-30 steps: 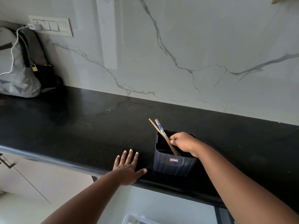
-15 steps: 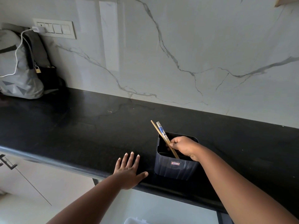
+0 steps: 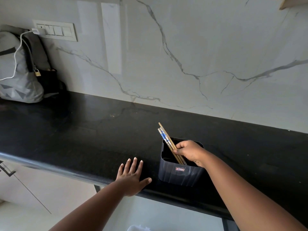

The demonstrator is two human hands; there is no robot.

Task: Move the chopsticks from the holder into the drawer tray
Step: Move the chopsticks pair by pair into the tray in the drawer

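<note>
black counter [image 3: 83,130], chopsticks [image 3: 166,140] in dark holder [image 3: 181,175], right hand [image 3: 190,151] gripping them

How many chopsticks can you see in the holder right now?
3 chopsticks: one plain wooden, two with blue-patterned tops, bunched and leaning left out of the holder, gripped by the right hand. Their lower ends are hidden; more may lie inside.

Her right hand [image 3: 189,151] pinches the chopsticks [image 3: 168,142] inside the dark holder [image 3: 180,174], their tips slanting up past her fingers; the left hand [image 3: 131,178] lies flat on the counter [image 3: 83,134] beside it.
</note>
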